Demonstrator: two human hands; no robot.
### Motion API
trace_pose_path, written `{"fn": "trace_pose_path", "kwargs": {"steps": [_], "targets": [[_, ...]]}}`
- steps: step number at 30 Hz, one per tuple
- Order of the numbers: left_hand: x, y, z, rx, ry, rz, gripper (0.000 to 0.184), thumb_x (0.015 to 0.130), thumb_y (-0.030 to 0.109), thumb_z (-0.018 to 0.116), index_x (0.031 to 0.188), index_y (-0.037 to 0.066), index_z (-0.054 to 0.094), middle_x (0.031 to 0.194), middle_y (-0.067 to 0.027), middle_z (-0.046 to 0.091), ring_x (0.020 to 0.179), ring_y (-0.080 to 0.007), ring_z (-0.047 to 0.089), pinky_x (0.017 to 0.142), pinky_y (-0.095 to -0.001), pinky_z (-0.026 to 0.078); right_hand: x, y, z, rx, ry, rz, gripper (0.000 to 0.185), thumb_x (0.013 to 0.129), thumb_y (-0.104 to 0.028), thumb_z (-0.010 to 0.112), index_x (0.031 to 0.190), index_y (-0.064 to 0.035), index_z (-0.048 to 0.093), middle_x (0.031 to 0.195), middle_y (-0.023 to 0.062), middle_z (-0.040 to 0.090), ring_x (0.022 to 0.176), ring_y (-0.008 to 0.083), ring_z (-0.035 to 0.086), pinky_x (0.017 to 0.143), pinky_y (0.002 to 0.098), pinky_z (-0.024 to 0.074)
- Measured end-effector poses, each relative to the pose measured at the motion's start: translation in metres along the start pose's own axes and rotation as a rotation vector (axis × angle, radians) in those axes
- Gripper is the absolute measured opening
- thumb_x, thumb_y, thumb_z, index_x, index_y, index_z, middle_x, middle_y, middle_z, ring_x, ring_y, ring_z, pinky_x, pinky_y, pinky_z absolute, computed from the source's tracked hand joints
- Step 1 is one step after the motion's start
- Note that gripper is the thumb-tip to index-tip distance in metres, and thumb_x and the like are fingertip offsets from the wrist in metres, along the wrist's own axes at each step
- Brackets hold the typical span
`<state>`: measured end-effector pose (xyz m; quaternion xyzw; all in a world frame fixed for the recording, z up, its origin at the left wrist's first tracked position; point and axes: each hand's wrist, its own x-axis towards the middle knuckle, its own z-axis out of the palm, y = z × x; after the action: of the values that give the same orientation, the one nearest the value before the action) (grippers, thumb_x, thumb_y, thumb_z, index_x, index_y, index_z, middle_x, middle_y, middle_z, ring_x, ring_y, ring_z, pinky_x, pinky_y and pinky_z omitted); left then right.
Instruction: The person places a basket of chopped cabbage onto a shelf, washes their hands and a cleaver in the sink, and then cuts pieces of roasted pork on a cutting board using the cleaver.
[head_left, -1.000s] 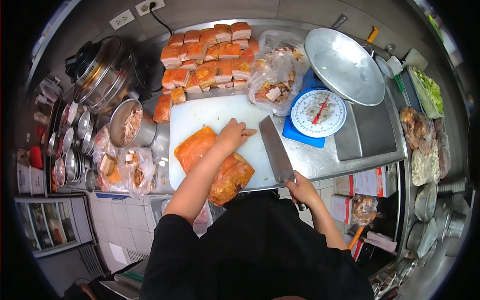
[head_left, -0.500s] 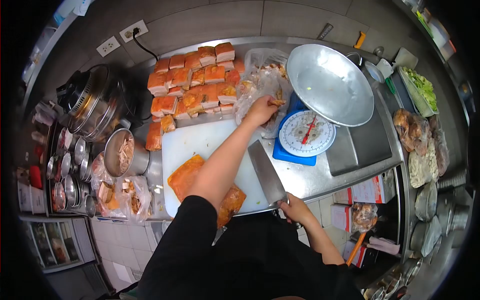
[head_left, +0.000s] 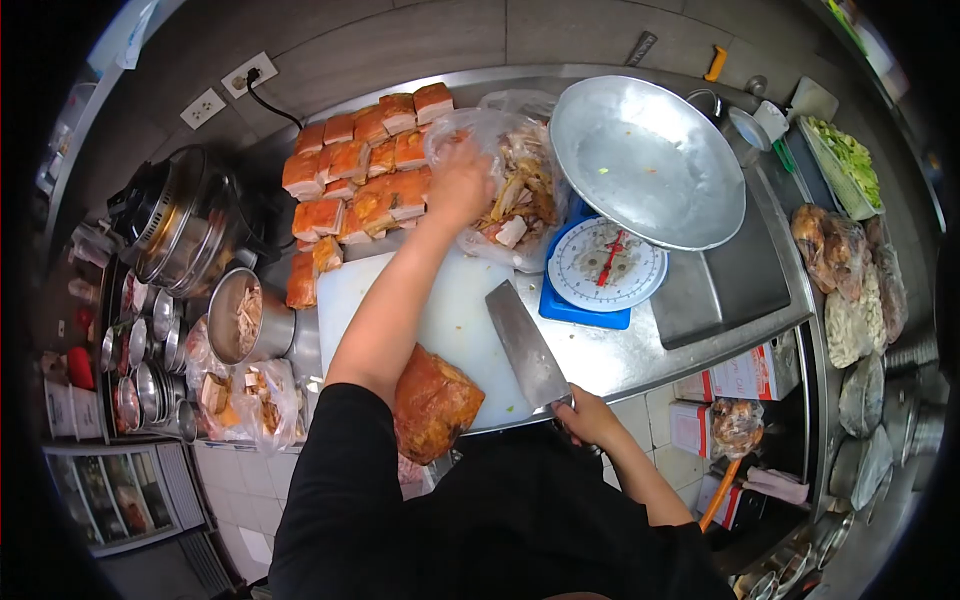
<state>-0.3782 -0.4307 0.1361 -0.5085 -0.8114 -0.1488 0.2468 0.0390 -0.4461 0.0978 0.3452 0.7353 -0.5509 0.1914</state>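
Observation:
My right hand [head_left: 588, 418] grips the handle of a wide cleaver [head_left: 528, 345], its blade lying over the right side of the white cutting board [head_left: 455, 315]. At the left edge of a clear plastic bag [head_left: 545, 258], my left hand [head_left: 462, 185] is closed on the film; its fingers are blurred and partly behind the plastic. Bones and meat scraps [head_left: 522, 185] show inside the bag. A browned slab of roast pork [head_left: 437, 403] rests at the board's front edge, partly covered by my left forearm. Stacked pork blocks [head_left: 375, 200] stand behind the board.
A blue dial scale [head_left: 585, 312] with a large metal pan [head_left: 648, 165] stands right of the bag. To the left are a steel pot [head_left: 285, 325] of meat and bagged pieces [head_left: 268, 395]. A sink [head_left: 725, 300] lies at right, beyond it a basket of greens [head_left: 845, 165].
My left hand has moved left from over the scraps to the bag's left edge, and the bag's contents show more widely. The small piece in its fingers is out of sight. The cleaver has barely moved.

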Motion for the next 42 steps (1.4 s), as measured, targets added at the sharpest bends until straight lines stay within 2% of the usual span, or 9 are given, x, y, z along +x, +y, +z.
{"fn": "trace_pose_path", "kwargs": {"steps": [3, 4, 6, 10, 17, 28, 31, 37, 42], "targets": [[-0.023, 0.030, -0.019, -0.477, 0.004, 0.118, 0.028, 0.089, 0.022, 0.066, 0.110, 0.005, 0.072, 0.119, -0.0181, 0.069, 0.111, -0.0362, 0.065, 0.097, -0.0413, 0.051, -0.001, -0.001, 0.000, 0.018, -0.008, 0.008, 0.036, 0.100, -0.026, 0.056, 0.129, -0.0036, 0.054, 0.060, 0.0051, 0.058, 0.045, 0.0152, 0.058, 0.046, 0.0322, 0.0474], [-0.031, 0.035, -0.039, -0.477, 0.006, 0.112, 0.028, 0.089, 0.022, 0.066, 0.110, 0.005, 0.072, 0.119, -0.0181, 0.069, 0.111, -0.0362, 0.065, 0.097, -0.0413, 0.051, -0.002, -0.004, 0.001, -0.004, 0.016, -0.008, 0.036, 0.100, -0.026, 0.056, 0.129, -0.0033, 0.054, 0.060, 0.0054, 0.057, 0.045, 0.0155, 0.058, 0.046, 0.0325, 0.0474], [-0.057, 0.038, -0.081, -0.684, -0.455, -0.152, 0.023, 0.089, 0.024, 0.065, 0.100, 0.005, 0.071, 0.112, -0.0167, 0.071, 0.108, -0.0362, 0.065, 0.094, -0.0450, 0.051, -0.006, -0.007, 0.003, -0.025, 0.028, -0.018, 0.037, 0.100, -0.026, 0.056, 0.129, -0.0030, 0.054, 0.059, 0.0057, 0.057, 0.045, 0.0159, 0.058, 0.046, 0.0329, 0.0473], [-0.161, -0.021, -0.107, -0.533, -0.591, -0.033, 0.036, 0.093, 0.037, 0.065, 0.110, 0.005, 0.072, 0.113, -0.0177, 0.071, 0.108, -0.0374, 0.065, 0.098, -0.0435, 0.050, -0.007, -0.007, 0.007, -0.021, 0.048, -0.033, 0.037, 0.100, -0.025, 0.057, 0.129, -0.0017, 0.053, 0.058, 0.0063, 0.056, 0.044, 0.0160, 0.056, 0.045, 0.0336, 0.0463], [-0.326, -0.065, -0.166, -0.408, -0.493, -0.385, 0.069, 0.093, 0.048, 0.065, 0.149, 0.013, 0.047, 0.142, -0.0153, 0.052, 0.127, -0.0350, 0.052, 0.109, -0.0438, 0.040, -0.048, -0.009, 0.004, -0.155, 0.076, -0.044, 0.031, 0.096, -0.026, 0.061, 0.120, -0.0057, 0.060, 0.063, 0.0077, 0.061, 0.046, 0.0175, 0.059, 0.048, 0.0336, 0.0478], [-0.394, -0.023, -0.191, -0.280, -0.311, -0.759, 0.073, 0.088, 0.051, 0.070, 0.147, 0.014, 0.050, 0.137, -0.0167, 0.053, 0.128, -0.0341, 0.049, 0.108, -0.0522, 0.035, -0.084, -0.002, 0.014, -0.138, 0.049, 0.062, 0.018, 0.096, -0.023, 0.063, 0.098, -0.0050, 0.059, 0.059, 0.0031, 0.055, 0.044, 0.0131, 0.054, 0.043, 0.0302, 0.0431], [-0.410, -0.017, -0.217, -0.229, -0.307, -0.501, 0.103, 0.068, 0.058, 0.083, 0.151, 0.014, 0.042, 0.161, -0.0170, 0.032, 0.150, -0.0336, 0.029, 0.120, -0.0623, 0.016, -0.071, -0.009, 0.025, -0.069, 0.057, 0.057, 0.016, 0.096, -0.020, 0.063, 0.100, -0.0057, 0.057, 0.058, 0.0023, 0.054, 0.042, 0.0130, 0.053, 0.041, 0.0304, 0.0406], [-0.394, 0.003, -0.200, -0.251, -0.492, 0.094, 0.106, 0.061, 0.061, 0.083, 0.151, 0.019, 0.045, 0.161, -0.0104, 0.035, 0.151, -0.0326, 0.027, 0.119, -0.0672, 0.012, -0.044, -0.012, 0.006, -0.042, -0.008, 0.037, 0.013, 0.096, -0.018, 0.062, 0.100, -0.0069, 0.057, 0.057, 0.0016, 0.053, 0.039, 0.0125, 0.050, 0.037, 0.0291, 0.0386], [-0.358, 0.052, -0.148, -0.104, -0.241, -0.235, 0.103, 0.065, 0.061, 0.080, 0.151, 0.017, 0.044, 0.160, -0.0149, 0.035, 0.151, -0.0357, 0.025, 0.117, -0.0702, 0.012, -0.033, -0.022, -0.001, -0.062, 0.043, 0.019, 0.014, 0.096, -0.018, 0.062, 0.101, -0.0068, 0.057, 0.057, 0.0014, 0.052, 0.039, 0.0128, 0.049, 0.037, 0.0292, 0.0387]]}}
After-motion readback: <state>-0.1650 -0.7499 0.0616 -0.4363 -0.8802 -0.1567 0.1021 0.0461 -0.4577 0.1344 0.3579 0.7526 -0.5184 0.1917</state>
